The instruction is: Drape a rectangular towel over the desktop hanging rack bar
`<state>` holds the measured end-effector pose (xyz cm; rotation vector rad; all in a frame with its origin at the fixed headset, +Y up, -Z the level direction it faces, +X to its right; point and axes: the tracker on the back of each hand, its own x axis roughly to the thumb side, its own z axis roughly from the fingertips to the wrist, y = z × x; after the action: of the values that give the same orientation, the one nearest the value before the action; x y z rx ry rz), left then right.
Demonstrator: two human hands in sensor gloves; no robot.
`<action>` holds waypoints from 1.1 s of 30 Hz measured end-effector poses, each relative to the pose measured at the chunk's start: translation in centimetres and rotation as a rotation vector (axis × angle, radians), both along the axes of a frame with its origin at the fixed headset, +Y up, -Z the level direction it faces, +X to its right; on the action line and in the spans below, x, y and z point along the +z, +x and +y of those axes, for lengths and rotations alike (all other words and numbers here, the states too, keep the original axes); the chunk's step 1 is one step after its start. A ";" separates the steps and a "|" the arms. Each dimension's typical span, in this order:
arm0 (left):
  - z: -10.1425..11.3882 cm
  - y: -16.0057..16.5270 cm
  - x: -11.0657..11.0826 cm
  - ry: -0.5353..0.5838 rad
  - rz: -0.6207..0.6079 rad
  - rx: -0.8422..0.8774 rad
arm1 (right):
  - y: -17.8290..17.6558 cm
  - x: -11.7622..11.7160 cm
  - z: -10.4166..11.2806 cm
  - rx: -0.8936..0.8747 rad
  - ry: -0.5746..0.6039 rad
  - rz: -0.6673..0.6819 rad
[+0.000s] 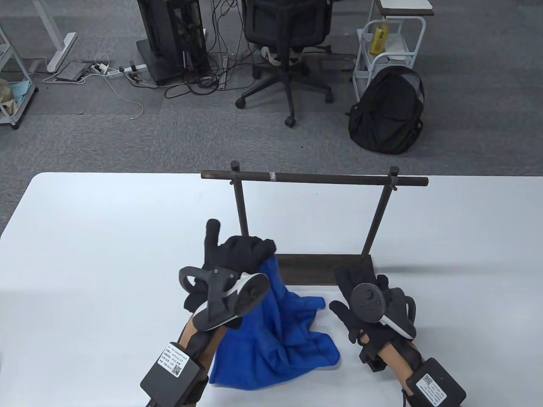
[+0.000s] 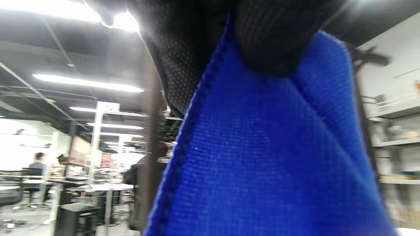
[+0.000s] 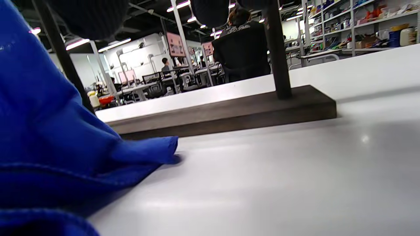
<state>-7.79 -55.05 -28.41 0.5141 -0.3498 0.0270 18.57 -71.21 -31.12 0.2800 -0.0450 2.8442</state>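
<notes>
A blue towel hangs from my left hand, which grips its upper corner just in front of the rack's left post; its lower part lies bunched on the white table. The left wrist view shows the cloth pinched under my gloved fingers. The dark wooden rack has a horizontal bar on two posts and a flat base. My right hand rests low by the base's right front corner, beside the towel and holding nothing. The towel and base show in the right wrist view.
The rack stands at the table's middle, its bar near the far edge. Beyond the table are an office chair, a black backpack, a white cart and floor cables.
</notes>
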 end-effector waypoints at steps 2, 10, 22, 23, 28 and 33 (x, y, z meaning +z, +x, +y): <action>1.6 2.5 0.4 -0.031 -0.073 -0.008 | 1.1 -0.2 0.2 -0.060 -0.004 -0.021; 4.8 7.8 2.5 -0.087 -0.199 -0.049 | 6.4 -1.4 0.3 -0.420 -0.171 -0.012; 5.8 7.9 3.0 -0.048 -0.182 -0.044 | 4.2 -1.5 -3.2 -0.501 -0.753 0.350; 5.9 7.9 3.0 -0.051 -0.185 -0.038 | 3.8 -1.6 -3.4 -0.482 -0.723 0.357; 6.1 7.2 3.0 -0.030 -0.169 -0.040 | 2.9 -2.2 -2.9 -0.532 -0.563 0.243; 6.6 4.8 2.9 -0.003 -0.092 -0.030 | 4.8 -2.3 -2.0 -0.527 -0.474 0.182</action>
<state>-2.96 -48.49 -25.48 0.5054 -0.4470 0.0216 23.33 -73.17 -33.44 0.3565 0.5075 2.2122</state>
